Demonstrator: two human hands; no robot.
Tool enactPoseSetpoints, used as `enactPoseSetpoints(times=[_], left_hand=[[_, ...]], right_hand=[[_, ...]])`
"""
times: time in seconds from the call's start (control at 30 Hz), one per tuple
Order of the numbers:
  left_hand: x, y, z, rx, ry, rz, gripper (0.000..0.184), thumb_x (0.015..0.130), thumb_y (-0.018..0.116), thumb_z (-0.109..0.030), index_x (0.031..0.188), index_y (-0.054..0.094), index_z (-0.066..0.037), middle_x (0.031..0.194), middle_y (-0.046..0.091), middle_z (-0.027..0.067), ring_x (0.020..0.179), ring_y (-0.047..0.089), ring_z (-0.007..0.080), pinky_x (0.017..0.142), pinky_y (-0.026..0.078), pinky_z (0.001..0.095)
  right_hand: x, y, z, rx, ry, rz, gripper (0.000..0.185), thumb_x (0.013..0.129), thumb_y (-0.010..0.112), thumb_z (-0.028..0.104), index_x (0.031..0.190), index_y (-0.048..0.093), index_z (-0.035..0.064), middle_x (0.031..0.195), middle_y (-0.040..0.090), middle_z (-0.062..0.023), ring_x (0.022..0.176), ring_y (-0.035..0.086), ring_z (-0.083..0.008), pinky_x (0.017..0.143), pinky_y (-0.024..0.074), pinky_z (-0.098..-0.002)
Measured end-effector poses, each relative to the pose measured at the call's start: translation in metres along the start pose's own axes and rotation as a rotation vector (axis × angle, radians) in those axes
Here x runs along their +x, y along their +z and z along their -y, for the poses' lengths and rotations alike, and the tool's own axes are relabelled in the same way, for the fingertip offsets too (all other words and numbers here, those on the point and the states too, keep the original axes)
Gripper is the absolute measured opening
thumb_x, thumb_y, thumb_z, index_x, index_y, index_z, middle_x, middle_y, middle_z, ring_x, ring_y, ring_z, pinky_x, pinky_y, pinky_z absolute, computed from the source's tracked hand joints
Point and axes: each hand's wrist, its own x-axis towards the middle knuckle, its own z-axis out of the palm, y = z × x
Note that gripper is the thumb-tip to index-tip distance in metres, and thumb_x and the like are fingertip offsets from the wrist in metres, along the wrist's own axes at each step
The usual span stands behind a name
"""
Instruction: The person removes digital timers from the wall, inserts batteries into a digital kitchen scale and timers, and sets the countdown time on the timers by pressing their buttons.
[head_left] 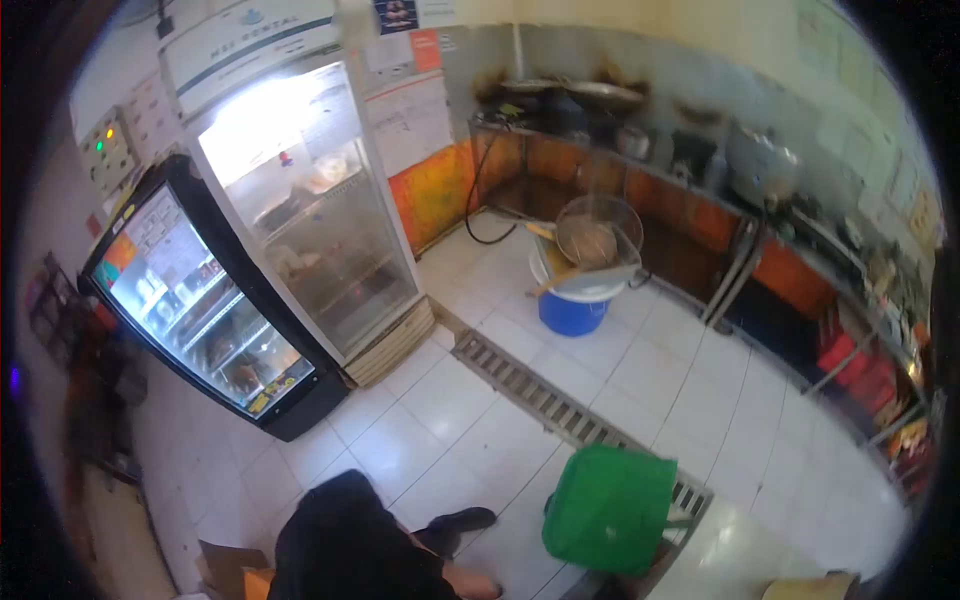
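Neither of my hands can be made out in the head view. Black clothing [345, 540] fills the lower left, with a dark shoe [460, 522] just beyond it. A patch of bare skin [472, 582] shows at the bottom edge; whether it is a foot or a hand is unclear. To the right of the shoe stands a green plastic chair [605, 510]. Farther off, a blue bucket [573, 315] sits on the tiles, carrying a tray and a round wire-mesh strainer [600, 230].
A metal floor drain [540, 390] crosses the white tiles. Two glass-door fridges, one black-framed [285, 425] and one taller [385, 250], stand at left. Along the back wall run cooking counters with a large pot [762, 170]. A pale tabletop [740, 550] borders the lower right.
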Motion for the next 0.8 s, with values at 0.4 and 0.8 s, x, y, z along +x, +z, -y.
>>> enactPoseSetpoints(times=[0.4,0.8], left_hand=[[0.0,-0.365,0.242,0.166,-0.435,-0.443,0.022,0.08,0.075,-0.026,0.088,0.073,-0.006,0.092,0.074,0.0112,0.088,0.071,0.0298,0.075,0.056,0.045],[0.284,-0.641,0.19,-0.092,-0.078,-0.92,0.039,0.087,0.063,-0.019,0.119,0.06,0.002,0.121,0.062,0.0241,0.111,0.061,0.0385,0.094,0.05,0.0472]], right_hand=[[0.179,0.065,0.605,0.651,-0.381,0.323,0.052,0.1,0.059,0.035,0.141,0.048,0.0063,0.12,0.064,-0.0258,0.106,0.067,-0.0388,0.088,0.059,-0.0474],[0.293,0.227,0.912,0.77,-0.504,0.371,0.051,0.098,0.062,0.033,0.141,0.049,0.009,0.119,0.066,-0.0234,0.106,0.068,-0.0386,0.087,0.059,-0.046]])
